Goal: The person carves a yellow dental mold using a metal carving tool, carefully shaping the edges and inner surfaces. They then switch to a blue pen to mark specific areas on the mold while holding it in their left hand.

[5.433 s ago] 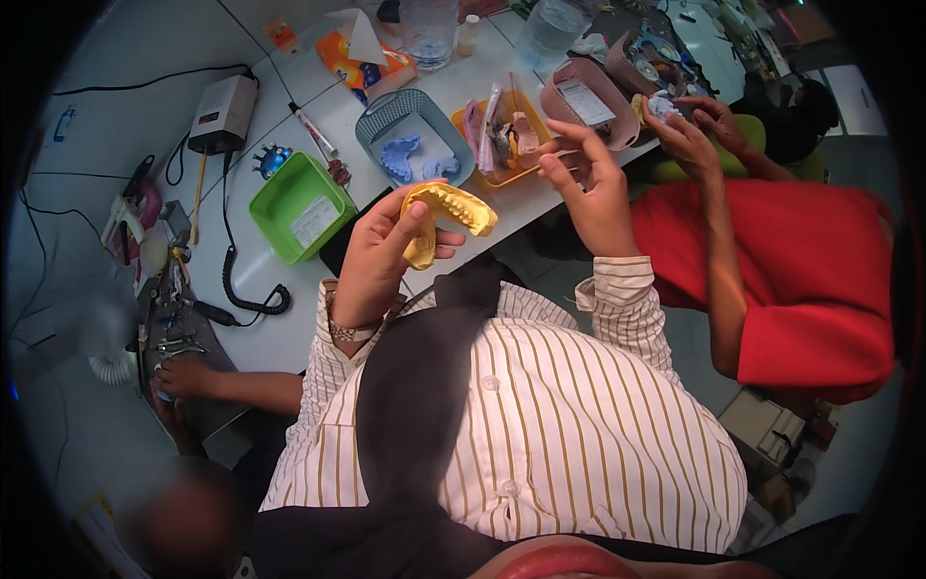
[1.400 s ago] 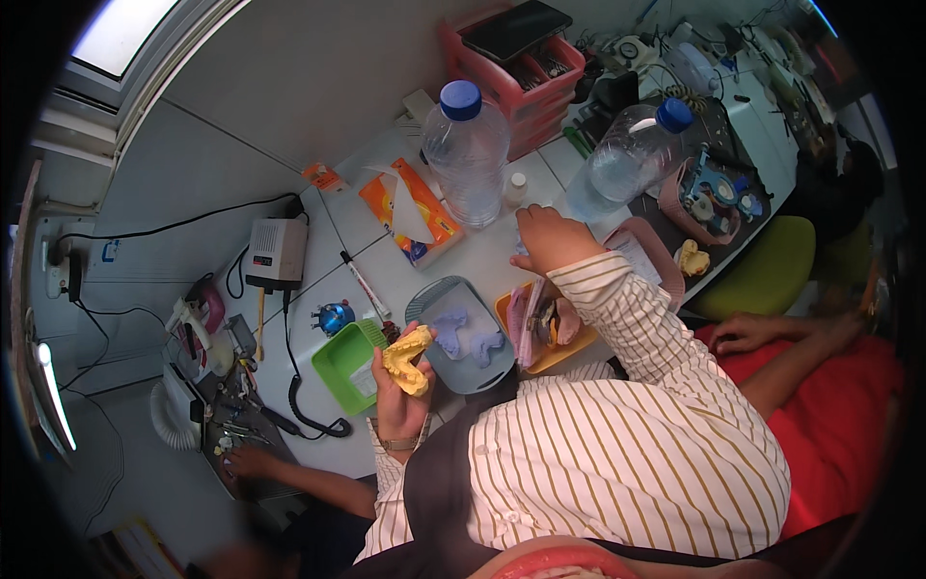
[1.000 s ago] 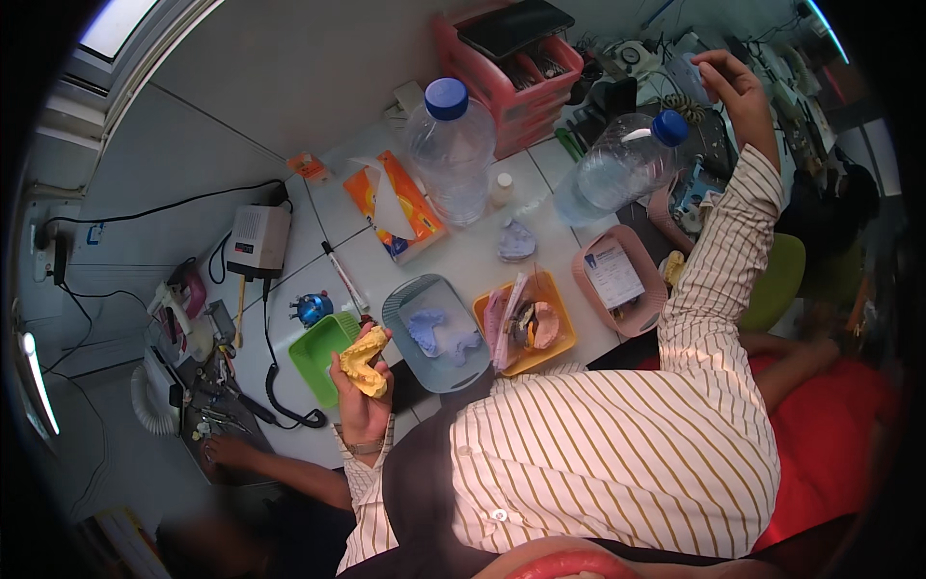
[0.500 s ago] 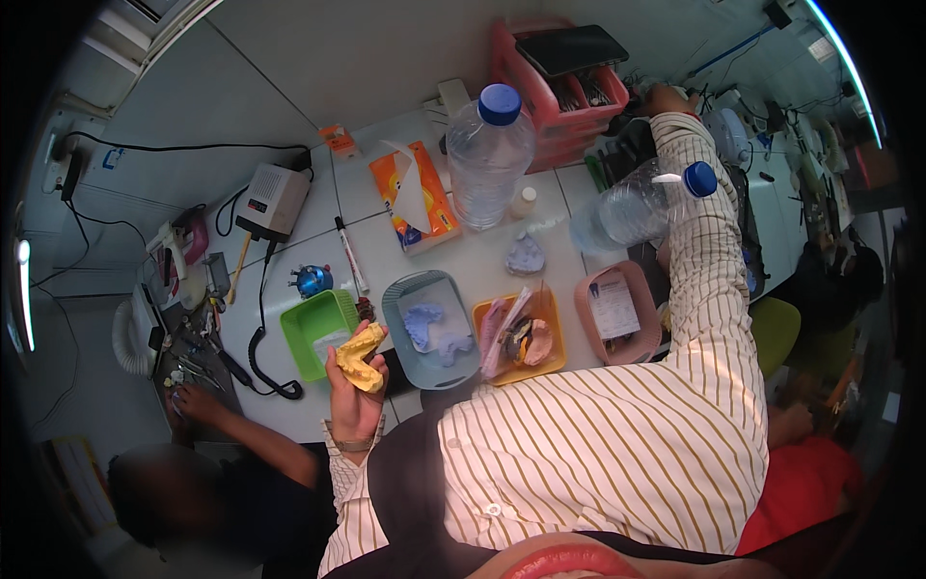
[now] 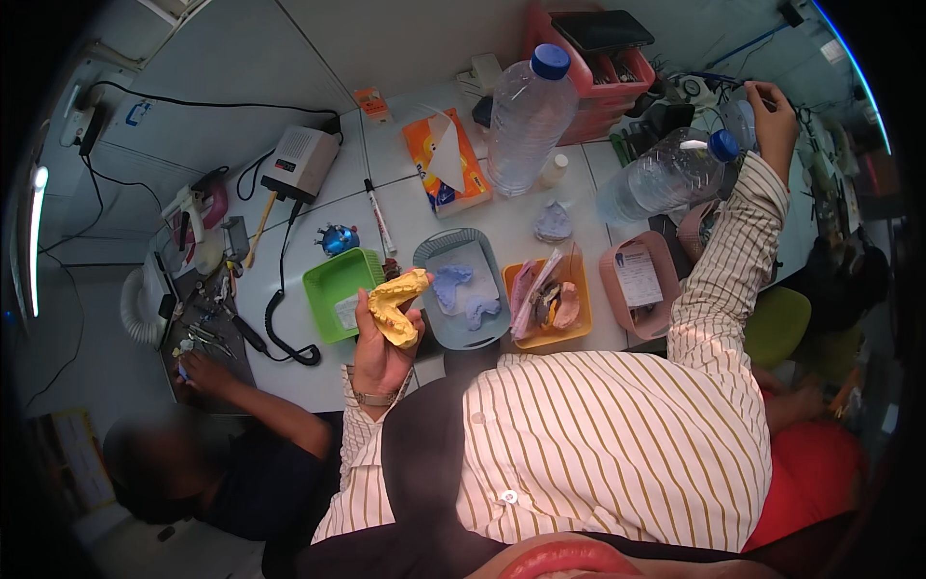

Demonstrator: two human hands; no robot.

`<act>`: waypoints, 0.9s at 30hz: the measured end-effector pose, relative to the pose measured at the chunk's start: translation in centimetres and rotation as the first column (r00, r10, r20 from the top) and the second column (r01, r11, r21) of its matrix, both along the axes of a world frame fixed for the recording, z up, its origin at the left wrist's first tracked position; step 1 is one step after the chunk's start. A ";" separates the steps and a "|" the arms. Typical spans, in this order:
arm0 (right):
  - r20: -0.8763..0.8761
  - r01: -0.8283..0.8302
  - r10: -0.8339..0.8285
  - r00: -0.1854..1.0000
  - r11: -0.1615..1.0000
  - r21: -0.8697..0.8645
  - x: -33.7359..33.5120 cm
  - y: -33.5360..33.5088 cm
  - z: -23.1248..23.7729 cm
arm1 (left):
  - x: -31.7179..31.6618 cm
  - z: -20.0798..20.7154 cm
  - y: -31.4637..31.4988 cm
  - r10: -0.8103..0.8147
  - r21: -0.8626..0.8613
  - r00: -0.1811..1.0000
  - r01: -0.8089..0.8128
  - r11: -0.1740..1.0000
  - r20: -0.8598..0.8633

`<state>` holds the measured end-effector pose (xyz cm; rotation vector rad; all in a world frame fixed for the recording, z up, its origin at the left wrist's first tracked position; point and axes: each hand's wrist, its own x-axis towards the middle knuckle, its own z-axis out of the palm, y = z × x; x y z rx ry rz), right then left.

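My left hand (image 5: 384, 352) holds up a yellow plaster dental cast (image 5: 394, 314), horseshoe-shaped with tooth forms, thumb and fingers around its base. Behind the cast are a green basket (image 5: 318, 294) and a grey-blue basket (image 5: 431, 323) with pale blue dental casts (image 5: 463, 291) in it. Stretched out to the far right, my right hand (image 5: 774, 125) has its fingertips pinched together among cables and tools. What they grip, if anything, is too small to make out. A pale rounded device (image 5: 741, 124) sits beside that hand, and a large capped clear bottle (image 5: 666, 179) leans nearby.
An upright clear bottle (image 5: 529, 125), an orange tissue pack (image 5: 446, 164) and a red drawer unit (image 5: 588, 96) stand at the back. Orange (image 5: 516, 338) and pink (image 5: 610, 289) baskets line the front. At left, a co-worker's arm (image 5: 270, 410) reaches beside a control box (image 5: 302, 159).
My right hand has drawn back from the clutter beside the red drawer unit and moved right, lifting its fingers. The left hand still holds the cast, now turned slightly. The whole view has shifted.
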<state>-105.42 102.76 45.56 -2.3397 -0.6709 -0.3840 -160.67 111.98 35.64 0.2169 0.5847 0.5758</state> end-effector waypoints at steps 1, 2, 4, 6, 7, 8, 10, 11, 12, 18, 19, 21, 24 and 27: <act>0.008 -0.014 0.013 1.000 0.989 0.150 -1.5 -1.2 0.7 | 0.0 0.2 0.1 -0.031 -0.005 0.999 0.031 0.999 0.022; 0.019 -0.024 0.019 1.000 0.956 0.291 -3.1 -2.6 1.4 | 0.1 0.5 0.1 -0.068 -0.014 0.997 0.068 0.998 0.046; 0.061 -0.119 0.103 0.993 0.803 0.583 -6.2 -3.8 2.4 | -0.2 1.3 0.2 -0.166 0.013 0.985 0.166 0.986 0.042; 0.043 -0.211 0.281 0.959 0.601 0.771 -11.8 -4.4 4.2 | -0.4 1.9 0.5 -0.278 0.064 0.957 0.273 0.960 0.081; 0.036 -0.235 0.372 0.928 0.504 0.831 -15.1 -3.9 4.8 | -0.8 1.6 0.7 -0.306 0.067 0.941 0.300 0.952 0.145; 0.033 -0.239 0.450 0.892 0.411 0.880 -18.6 -3.6 5.3 | -0.9 2.2 0.6 -0.316 0.066 0.943 0.310 0.948 0.106; -0.004 -0.157 0.649 0.761 0.190 0.969 -23.1 -3.5 5.7 | -0.8 3.9 0.4 -0.336 0.068 0.941 0.332 0.941 0.044; -0.024 -0.049 0.765 0.644 0.073 0.996 -24.5 -3.3 5.0 | -0.9 3.8 0.7 -0.343 0.088 0.936 0.336 0.938 0.079; -0.004 0.015 0.887 0.462 -0.004 1.000 -26.2 -3.2 4.7 | -1.2 3.6 0.8 -0.361 0.090 0.926 0.353 0.931 0.106; 0.083 0.416 0.989 -0.125 -0.023 0.909 -34.5 -0.5 3.4 | -2.6 4.5 0.2 -0.391 0.184 0.912 0.366 0.912 0.122; 0.090 0.482 0.985 -0.150 -0.007 0.876 -35.3 -0.4 3.3 | -2.9 4.5 0.0 -0.396 0.194 0.911 0.370 0.908 0.114; 0.161 0.513 0.966 -0.201 -0.037 0.858 -36.0 0.0 3.0 | -3.5 5.0 -0.2 -0.398 0.233 0.913 0.370 0.899 0.090; 0.165 0.527 0.962 -0.217 -0.027 0.849 -36.6 0.3 3.2 | -4.3 5.5 -0.3 -0.400 0.262 0.915 0.375 0.889 0.048; 0.143 0.538 0.966 -0.216 -0.004 0.843 -37.0 0.6 3.6 | -4.7 6.2 -0.6 -0.363 0.308 0.930 0.364 0.879 -0.060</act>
